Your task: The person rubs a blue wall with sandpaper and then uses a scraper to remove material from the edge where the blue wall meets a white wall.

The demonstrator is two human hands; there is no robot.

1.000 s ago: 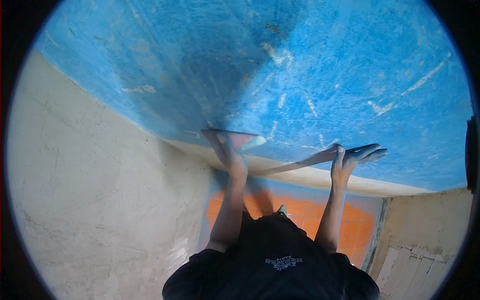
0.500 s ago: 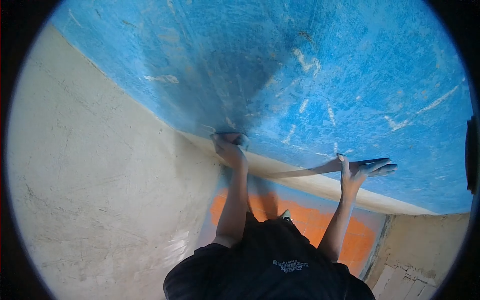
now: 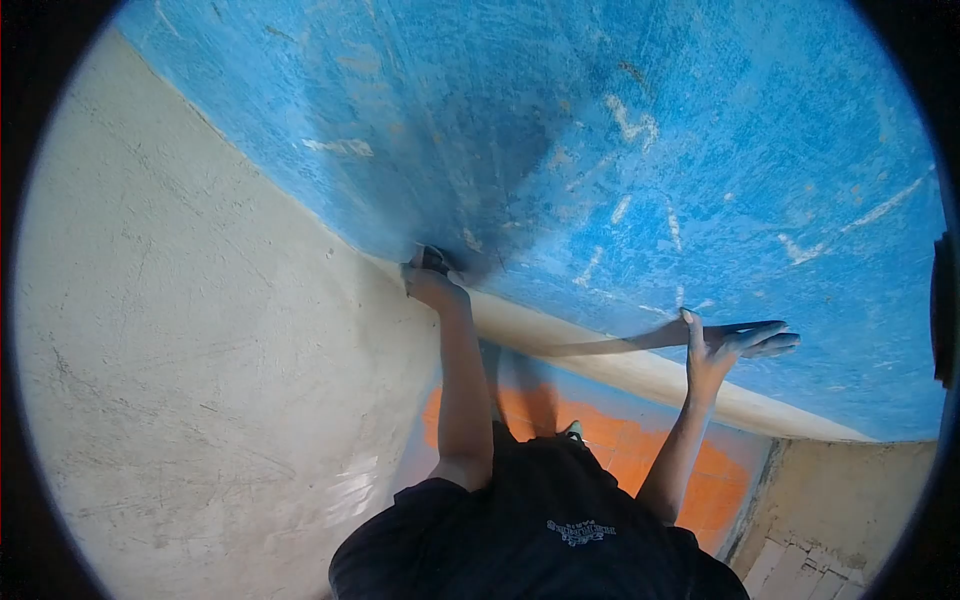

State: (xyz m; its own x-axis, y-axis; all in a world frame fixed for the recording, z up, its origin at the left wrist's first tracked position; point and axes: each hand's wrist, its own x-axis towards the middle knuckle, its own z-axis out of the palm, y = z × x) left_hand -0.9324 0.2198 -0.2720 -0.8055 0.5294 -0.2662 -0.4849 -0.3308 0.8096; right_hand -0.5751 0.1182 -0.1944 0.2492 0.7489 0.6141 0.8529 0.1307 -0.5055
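My left hand [image 3: 432, 286] is closed around a small dark flat pad [image 3: 436, 260], whose kind I cannot make out. It is against the lower left part of the blue wall [image 3: 640, 190], close to the corner with the pale wall; the fingers are partly hidden and slightly blurred. Farther right, my right hand [image 3: 712, 362] rests on the same blue wall with thumb up and fingers stretched out to the right, holding nothing. White scuffs and scratches mark the blue paint around both hands.
A pale grey wall [image 3: 180, 300] with scratches rises on the left. Below the blue surface runs a cream band [image 3: 610, 365]. An orange tiled floor [image 3: 600, 420] with grey edges lies beneath me, and a worn beige wall [image 3: 850, 490] stands at lower right.
My left hand has moved left and slightly up along the blue wall, carrying the dark pad. The right hand stays in nearly the same place on the wall.
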